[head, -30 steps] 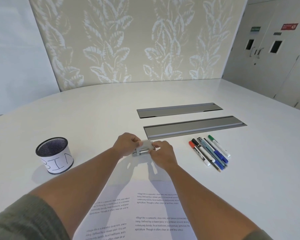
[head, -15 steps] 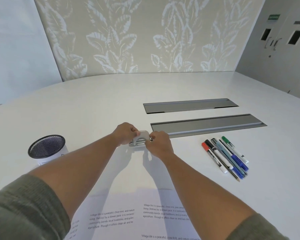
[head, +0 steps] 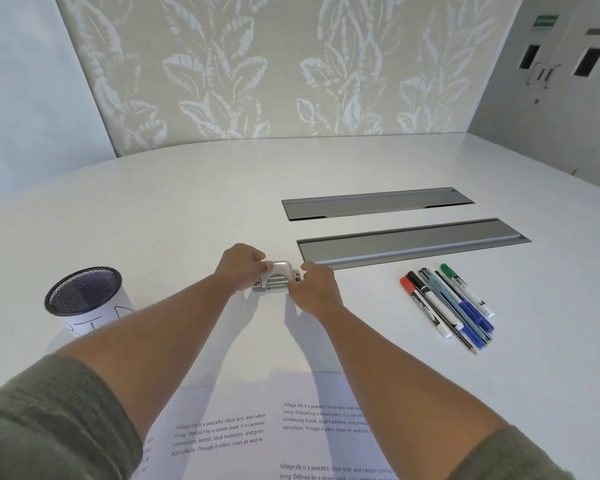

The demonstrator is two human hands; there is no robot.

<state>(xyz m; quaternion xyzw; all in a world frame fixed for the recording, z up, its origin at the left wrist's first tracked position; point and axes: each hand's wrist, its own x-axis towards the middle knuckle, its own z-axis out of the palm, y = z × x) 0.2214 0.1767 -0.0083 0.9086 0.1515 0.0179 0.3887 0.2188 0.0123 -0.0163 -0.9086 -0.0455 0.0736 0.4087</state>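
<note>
A silver hole punch (head: 278, 279) is being held on the bench (head: 187, 209), gripped from 9 o'clock by the left hand (head: 239, 268), fingers curled over its lever, and from 3 o'clock by the right hand (head: 317, 289), fingers clamped on its end. Marker pens (head: 447, 303) are lying at its 3 o'clock, a mesh cup (head: 84, 292) at 9 o'clock, printed sheets (head: 257, 434) at 6 o'clock.

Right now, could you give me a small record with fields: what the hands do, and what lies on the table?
Work in hand: silver hole punch, on the white table
Left hand: grips the punch's left end, fingers curled over the lever
Right hand: holds its right end
Left of hands: black mesh cup with a paper label
Right of hands: markers and pens, lying side by side
Nearest the person: printed sheets
Behind: two grey panels set in the table
</note>
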